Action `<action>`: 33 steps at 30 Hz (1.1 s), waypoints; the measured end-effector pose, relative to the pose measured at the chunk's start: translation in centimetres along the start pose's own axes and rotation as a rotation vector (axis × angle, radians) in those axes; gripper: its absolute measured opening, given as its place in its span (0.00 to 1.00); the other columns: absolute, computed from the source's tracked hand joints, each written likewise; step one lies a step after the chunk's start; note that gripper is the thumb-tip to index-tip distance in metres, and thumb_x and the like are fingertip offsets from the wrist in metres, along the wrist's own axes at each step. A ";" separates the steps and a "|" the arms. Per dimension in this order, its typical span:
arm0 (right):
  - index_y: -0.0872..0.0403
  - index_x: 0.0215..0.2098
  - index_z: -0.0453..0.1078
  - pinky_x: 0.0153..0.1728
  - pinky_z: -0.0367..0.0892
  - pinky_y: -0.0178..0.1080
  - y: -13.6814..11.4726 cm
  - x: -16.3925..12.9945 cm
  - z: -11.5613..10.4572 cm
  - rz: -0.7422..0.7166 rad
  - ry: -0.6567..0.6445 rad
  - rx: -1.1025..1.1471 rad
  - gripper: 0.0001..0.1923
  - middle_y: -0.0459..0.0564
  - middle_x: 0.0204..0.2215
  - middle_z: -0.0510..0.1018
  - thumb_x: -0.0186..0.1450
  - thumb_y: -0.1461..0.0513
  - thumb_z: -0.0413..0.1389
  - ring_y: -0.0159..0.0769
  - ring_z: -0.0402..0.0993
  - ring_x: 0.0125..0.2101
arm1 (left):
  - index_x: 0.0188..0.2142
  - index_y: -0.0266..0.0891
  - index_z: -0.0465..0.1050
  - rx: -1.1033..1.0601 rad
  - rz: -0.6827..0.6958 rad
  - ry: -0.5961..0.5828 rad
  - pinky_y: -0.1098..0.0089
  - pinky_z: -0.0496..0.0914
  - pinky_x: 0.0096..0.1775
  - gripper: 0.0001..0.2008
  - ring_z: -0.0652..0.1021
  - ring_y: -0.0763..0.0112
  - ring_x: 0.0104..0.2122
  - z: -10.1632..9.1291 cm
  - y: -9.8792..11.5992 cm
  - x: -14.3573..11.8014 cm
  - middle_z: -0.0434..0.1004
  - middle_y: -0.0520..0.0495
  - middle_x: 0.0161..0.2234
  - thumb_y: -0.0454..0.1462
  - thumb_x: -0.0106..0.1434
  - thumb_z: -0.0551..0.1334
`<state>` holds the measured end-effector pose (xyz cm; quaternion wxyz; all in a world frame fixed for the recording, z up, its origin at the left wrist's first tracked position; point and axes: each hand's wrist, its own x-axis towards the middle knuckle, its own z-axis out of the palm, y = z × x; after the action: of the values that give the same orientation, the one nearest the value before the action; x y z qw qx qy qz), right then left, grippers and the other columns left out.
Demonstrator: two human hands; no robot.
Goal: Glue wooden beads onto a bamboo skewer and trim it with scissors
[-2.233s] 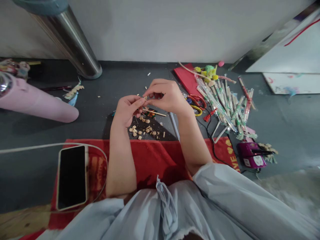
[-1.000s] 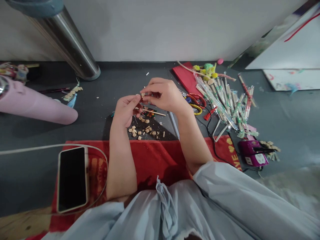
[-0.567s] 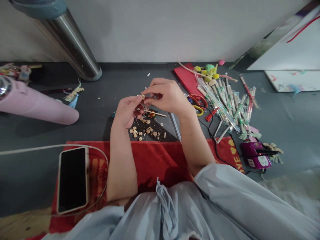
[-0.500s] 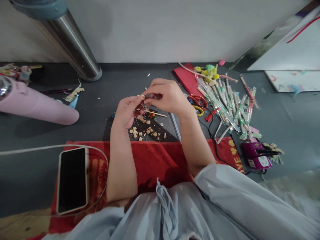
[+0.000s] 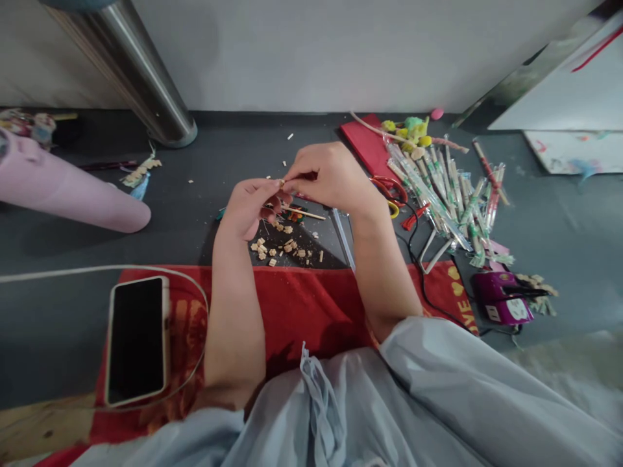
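Left hand (image 5: 244,206) is pinching a small wooden piece (image 5: 281,183) | right hand (image 5: 335,174) is gripping it too, thumb against fingertips | it is sitting between them, above the bench (image 5: 204,165), near scattered wooden bits (image 5: 289,246)

Wall (image 5: 311,52): plain, pale grey, behind the tabletop (image 5: 559,240) | tabletop: dark grey, faint sheen at right | far right: white panel (image 5: 569,84) with red line (image 5: 596,50), paint-smudged board (image 5: 574,152) just below | lower left: brownish patch (image 5: 46,428) | lower right: pale mottled area (image 5: 579,370), blurred | light: dim, soft-shadowed
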<state>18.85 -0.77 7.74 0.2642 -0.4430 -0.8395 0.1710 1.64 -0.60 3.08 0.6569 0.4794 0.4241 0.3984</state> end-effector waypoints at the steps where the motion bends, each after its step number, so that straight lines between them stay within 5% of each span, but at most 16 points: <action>1: 0.55 0.29 0.77 0.34 0.59 0.38 0.0 0.0 -0.1 0.000 -0.001 -0.011 0.08 0.48 0.27 0.76 0.61 0.65 0.55 0.33 0.68 0.31 | 0.24 0.37 0.73 0.014 0.006 -0.001 0.79 0.58 0.15 0.11 0.68 0.80 0.17 0.0 -0.1 0.0 0.75 0.49 0.22 0.43 0.54 0.66; 9: 0.53 0.26 0.76 0.29 0.58 0.38 -0.3 -0.2 -1.3 0.012 -0.013 -0.139 0.06 0.48 0.25 0.77 0.60 0.66 0.58 0.32 0.67 0.26 | 0.26 0.37 0.76 0.075 0.041 -0.006 0.78 0.58 0.18 0.10 0.70 0.80 0.18 0.2 -0.3 0.2 0.77 0.47 0.25 0.41 0.59 0.62; 22: 0.55 0.26 0.76 0.27 0.55 0.37 -3.0 -3.9 -7.5 0.149 -0.015 -0.393 0.08 0.45 0.22 0.72 0.59 0.59 0.63 0.28 0.62 0.24 | 0.28 0.39 0.73 -0.001 0.093 0.072 0.72 0.53 0.20 0.15 0.66 0.81 0.20 -0.4 -0.5 1.1 0.72 0.53 0.22 0.49 0.53 0.67; 27: 0.55 0.26 0.73 0.29 0.56 0.37 -2.3 -7.8 -4.7 0.085 0.073 -0.239 0.07 0.46 0.22 0.73 0.61 0.61 0.60 0.30 0.64 0.25 | 0.30 0.40 0.70 -0.002 0.120 0.152 0.73 0.49 0.20 0.28 0.59 0.83 0.21 -0.7 -0.7 1.2 0.66 0.57 0.20 0.58 0.38 0.71; 33: 0.54 0.28 0.66 0.30 0.52 0.37 -1.7 -12.6 2.0 0.182 0.189 -0.098 0.15 0.46 0.24 0.71 0.69 0.56 0.50 0.30 0.61 0.25 | 0.31 0.41 0.69 0.134 0.205 0.219 0.71 0.48 0.22 0.30 0.58 0.83 0.21 -0.6 -0.5 1.3 0.63 0.56 0.21 0.63 0.43 0.66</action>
<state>22.49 -12.33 3.36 0.3033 -0.5439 -0.7746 0.1106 1.52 0.69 2.26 0.5292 0.5168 0.4676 0.4839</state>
